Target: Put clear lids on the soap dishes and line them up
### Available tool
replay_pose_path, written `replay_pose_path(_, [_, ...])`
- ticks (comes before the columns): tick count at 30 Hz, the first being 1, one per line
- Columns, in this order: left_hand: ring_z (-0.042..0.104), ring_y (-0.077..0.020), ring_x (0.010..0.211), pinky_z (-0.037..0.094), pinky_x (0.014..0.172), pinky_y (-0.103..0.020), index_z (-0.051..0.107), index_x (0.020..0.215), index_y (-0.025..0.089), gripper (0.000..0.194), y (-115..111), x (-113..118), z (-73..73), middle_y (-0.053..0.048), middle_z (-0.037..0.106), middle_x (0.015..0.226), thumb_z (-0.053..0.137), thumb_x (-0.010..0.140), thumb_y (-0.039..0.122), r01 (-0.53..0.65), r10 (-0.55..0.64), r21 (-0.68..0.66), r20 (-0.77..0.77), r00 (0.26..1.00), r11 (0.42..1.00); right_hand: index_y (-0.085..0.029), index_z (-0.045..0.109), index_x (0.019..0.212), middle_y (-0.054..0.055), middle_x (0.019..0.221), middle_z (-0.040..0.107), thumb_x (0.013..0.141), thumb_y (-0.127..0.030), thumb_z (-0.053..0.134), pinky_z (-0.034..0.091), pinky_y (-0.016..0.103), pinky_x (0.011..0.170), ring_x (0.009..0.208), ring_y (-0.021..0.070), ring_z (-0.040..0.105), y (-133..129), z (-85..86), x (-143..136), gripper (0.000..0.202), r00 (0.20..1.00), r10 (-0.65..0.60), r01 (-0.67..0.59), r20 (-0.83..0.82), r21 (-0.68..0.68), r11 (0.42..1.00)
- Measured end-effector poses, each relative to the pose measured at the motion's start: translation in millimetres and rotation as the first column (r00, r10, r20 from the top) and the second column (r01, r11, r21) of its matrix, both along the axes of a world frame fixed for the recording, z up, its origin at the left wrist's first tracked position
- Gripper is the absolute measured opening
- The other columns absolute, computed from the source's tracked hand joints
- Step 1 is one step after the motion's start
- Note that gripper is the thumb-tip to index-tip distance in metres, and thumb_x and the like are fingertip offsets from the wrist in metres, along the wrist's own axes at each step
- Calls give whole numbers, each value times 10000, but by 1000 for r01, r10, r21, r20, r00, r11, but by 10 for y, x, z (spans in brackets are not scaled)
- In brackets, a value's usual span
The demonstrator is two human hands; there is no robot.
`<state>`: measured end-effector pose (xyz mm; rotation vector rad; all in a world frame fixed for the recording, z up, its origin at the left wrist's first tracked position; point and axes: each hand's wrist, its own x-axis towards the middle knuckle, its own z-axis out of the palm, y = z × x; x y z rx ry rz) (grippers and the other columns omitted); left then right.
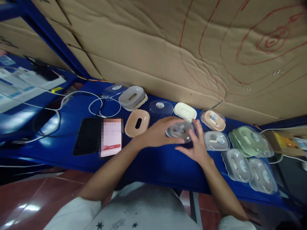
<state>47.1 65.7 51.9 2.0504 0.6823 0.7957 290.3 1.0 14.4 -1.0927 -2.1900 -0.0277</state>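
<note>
My left hand (159, 132) grips a grey oval soap dish (181, 131) with a clear lid, fingers over the far side and thumb along the near side. At its right end, my right hand (198, 145) has its fingers spread, the fingertips close to the lid; contact is hard to make out. Behind the held dish lies a cream oval dish (185, 111), with a loose clear lid (161, 108) beside it. To the left sits an open peach dish (137, 123) with a dark slot. Right of my right hand rests a lidded grey dish (216, 141).
Several lidded dishes, including a green stack (250, 140) and a peach one (213, 119), stand at the right. A grey dish (132, 97), a lit phone (111, 137), a dark tablet-like slab (86, 136) and a white cable (105, 107) are at the left. Cardboard (153, 48) walls the back.
</note>
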Motion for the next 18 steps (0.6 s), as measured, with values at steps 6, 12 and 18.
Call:
replay_pose_path(6, [484,-250,1530,390,1289,-461,509,1530,259,425,10,68,-105,-119,541,1607,495,1115,351,-85,81,30,91,993,996,-279,590,1319,134,1328,639,920,-444,804,548,638,1101,1347,358,628,36,97,128,482,965,-126,132,-231,9,991])
replay_pose_path(12, [414,-288,1583,374,1303,-506,560,1490,220,423,122,48,-385,-153,452,1670,496,1072,213,-101,125,124,-201,972,987,-224,559,1279,163,1322,612,974,-442,732,568,547,1066,1308,312,641,181,-56,267,413,806,-305,301,-507,-92,949])
replay_pose_path(18, [488,-300,1537,420,1276,-509,497,1543,235,540,78,150,-568,-140,506,1636,612,1016,231,-34,60,105,-254,965,994,-234,605,1250,134,1304,645,901,-406,820,514,554,1125,1305,302,631,169,-294,81,445,824,-287,246,-489,-149,958])
